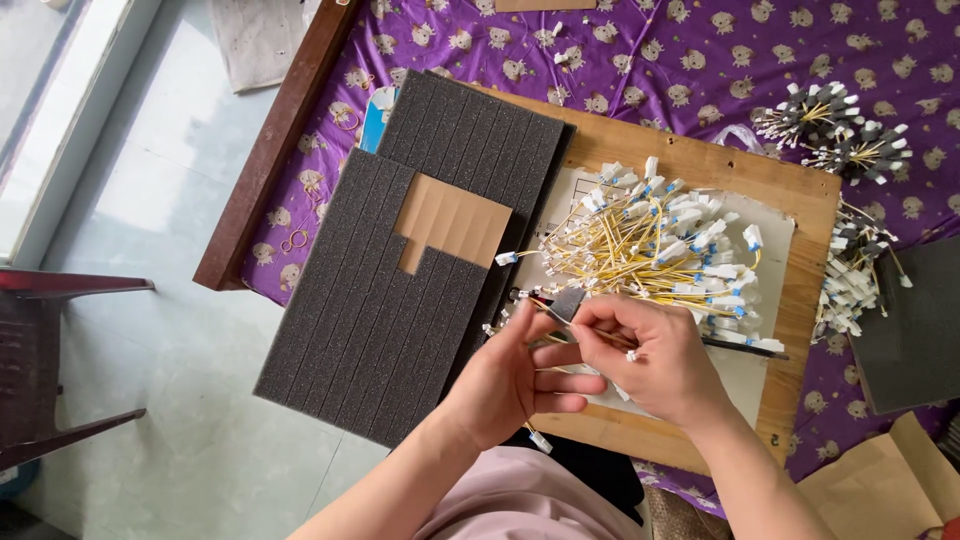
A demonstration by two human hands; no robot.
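Note:
My left hand [515,375] and my right hand [655,355] meet over the near edge of a wooden board [800,200]. Between their fingertips they pinch a small grey foam strip [567,303] together with a few thin yellow wires with white plug ends [545,340]. Just beyond the hands lies a loose pile of the same yellow wires with white connectors [660,245] on a white sheet. To the left sit two dark grey foam sheets scored into strips [370,300], with a patch of strips gone and brown cardboard [452,222] showing.
The board rests on a purple patterned cloth [690,60] over a low table with a dark wooden edge [265,160]. Bundled wire sets [835,125] lie at the back right, more connectors [850,280] and a dark sheet [915,330] to the right. A dark red chair [50,350] stands at left.

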